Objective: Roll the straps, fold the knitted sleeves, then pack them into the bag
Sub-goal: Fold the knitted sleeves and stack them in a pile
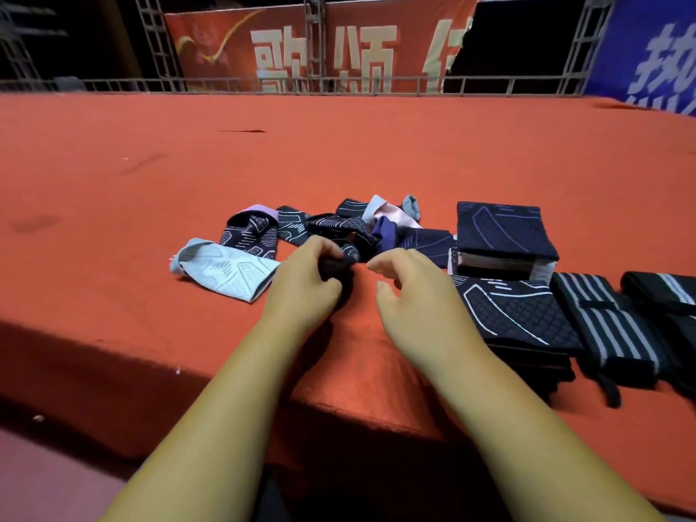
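My left hand [307, 282] grips a dark sleeve [334, 268] with curled fingers, near the middle of the red desk [113, 182]. My right hand [410, 286] is just beside it, fingers loose, holding nothing. More sleeves lie in a pile [339, 224] behind. Folded sleeves [504, 231] and striped straps [610, 325] sit on the right.

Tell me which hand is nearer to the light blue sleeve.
Left. The left hand lies just right of the light blue sleeve; the right hand is farther right.
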